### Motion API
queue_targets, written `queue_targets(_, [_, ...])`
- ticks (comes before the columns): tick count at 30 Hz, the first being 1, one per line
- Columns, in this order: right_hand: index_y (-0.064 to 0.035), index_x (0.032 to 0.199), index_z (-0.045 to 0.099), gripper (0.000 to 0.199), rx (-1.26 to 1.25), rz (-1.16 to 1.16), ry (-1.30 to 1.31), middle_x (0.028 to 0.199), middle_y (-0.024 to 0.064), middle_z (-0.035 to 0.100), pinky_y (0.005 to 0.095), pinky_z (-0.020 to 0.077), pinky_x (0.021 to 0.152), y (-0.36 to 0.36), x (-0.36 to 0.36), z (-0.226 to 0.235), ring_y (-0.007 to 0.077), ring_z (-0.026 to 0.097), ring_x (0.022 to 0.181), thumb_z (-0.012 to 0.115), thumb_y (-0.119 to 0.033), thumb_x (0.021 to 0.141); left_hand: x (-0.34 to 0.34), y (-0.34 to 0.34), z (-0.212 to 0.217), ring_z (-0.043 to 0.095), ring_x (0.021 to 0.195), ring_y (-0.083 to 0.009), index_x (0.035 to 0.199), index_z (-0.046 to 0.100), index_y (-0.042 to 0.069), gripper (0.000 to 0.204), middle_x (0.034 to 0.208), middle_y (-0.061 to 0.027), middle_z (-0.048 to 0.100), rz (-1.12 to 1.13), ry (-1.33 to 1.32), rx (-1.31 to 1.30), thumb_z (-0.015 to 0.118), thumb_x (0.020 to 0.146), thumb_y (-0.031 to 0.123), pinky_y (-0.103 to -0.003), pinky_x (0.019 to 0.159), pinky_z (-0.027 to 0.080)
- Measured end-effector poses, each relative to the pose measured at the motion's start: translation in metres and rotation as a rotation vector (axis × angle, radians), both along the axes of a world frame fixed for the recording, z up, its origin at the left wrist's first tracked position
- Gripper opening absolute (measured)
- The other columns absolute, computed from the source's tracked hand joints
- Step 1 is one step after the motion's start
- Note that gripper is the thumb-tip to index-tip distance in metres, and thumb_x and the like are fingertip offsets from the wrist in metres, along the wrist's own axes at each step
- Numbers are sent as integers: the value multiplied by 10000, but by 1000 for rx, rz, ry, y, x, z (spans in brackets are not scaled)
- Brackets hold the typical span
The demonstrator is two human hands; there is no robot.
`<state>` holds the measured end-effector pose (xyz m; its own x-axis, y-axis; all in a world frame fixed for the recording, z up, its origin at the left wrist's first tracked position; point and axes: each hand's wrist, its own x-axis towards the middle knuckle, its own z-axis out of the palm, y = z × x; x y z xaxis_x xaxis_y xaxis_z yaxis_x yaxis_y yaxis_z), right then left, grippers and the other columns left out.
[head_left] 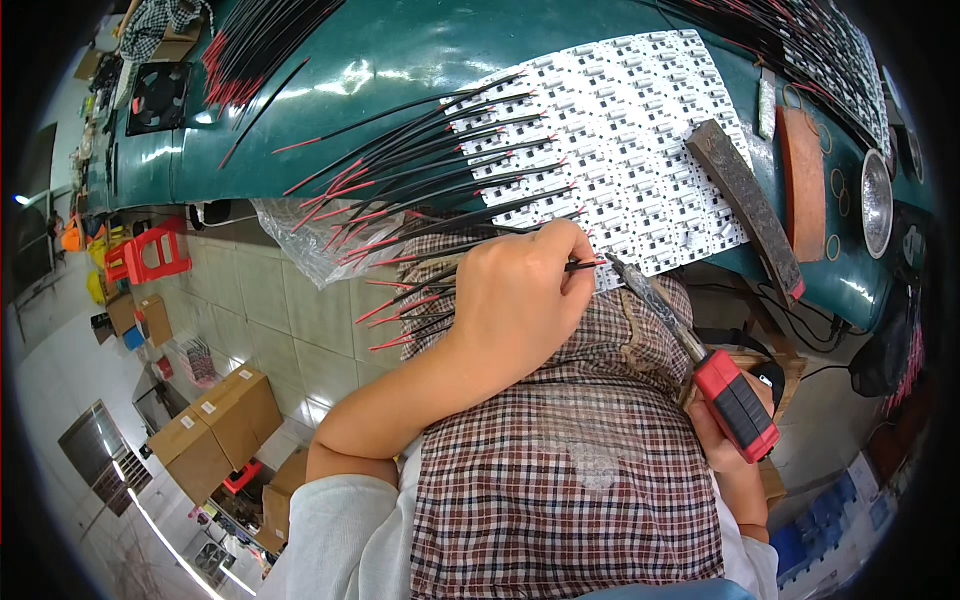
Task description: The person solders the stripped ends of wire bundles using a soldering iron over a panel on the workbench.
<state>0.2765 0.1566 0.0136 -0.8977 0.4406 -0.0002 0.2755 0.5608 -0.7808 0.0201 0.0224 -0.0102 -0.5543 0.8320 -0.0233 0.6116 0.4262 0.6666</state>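
My left hand [515, 290] pinches black wires with red ends [584, 265] at the near edge of a white circuit board panel [640, 150]. Small dark components cover the panel in rows. Along its left side, several black wires [420, 190] are attached and stick out leftward over the table edge. My right hand [712, 432] is wrapped round the red and black handle of a soldering iron [738, 405]. The iron's tip lies just right of the pinched wire ends; whether it touches them I cannot tell.
A dark bar [745, 205] lies across the panel's right side, beside an orange-brown block [802, 185], rubber bands and a metal bowl [876, 205]. Wire bundles [265, 45] rest on the green table [420, 40]. A checked apron [570, 480] covers my lap; cardboard boxes [215, 430] stand left.
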Motion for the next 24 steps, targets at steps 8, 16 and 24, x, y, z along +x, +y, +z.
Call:
queue_targets(8, [0, 831, 662, 248, -10, 25, -18, 760, 137, 644, 342, 515, 578, 0, -3, 0, 300, 644, 626, 780, -22, 613, -4, 1, 3, 685, 569, -174, 830, 682, 97, 80, 704, -36, 714, -10, -70, -36, 745, 787, 71, -293, 519, 495])
queue_targets(16, [-7, 849, 669, 266, 87, -17, 52, 735, 122, 627, 342, 492, 553, -1, -7, 4, 300, 616, 590, 758, -5, 598, 0, 1, -1, 658, 540, -188, 806, 667, 108, 98, 656, -18, 676, -3, 24, 9, 748, 767, 67, -305, 508, 479])
queue_targets(24, [-7, 857, 661, 255, -83, -150, -1, 723, 119, 602, 351, 475, 548, -8, 12, -9, 297, 586, 580, 740, -24, 615, -5, 2, 3, 663, 569, -193, 859, 636, 82, 129, 688, -40, 670, -65, -52, 23, 724, 772, 46, -315, 529, 490])
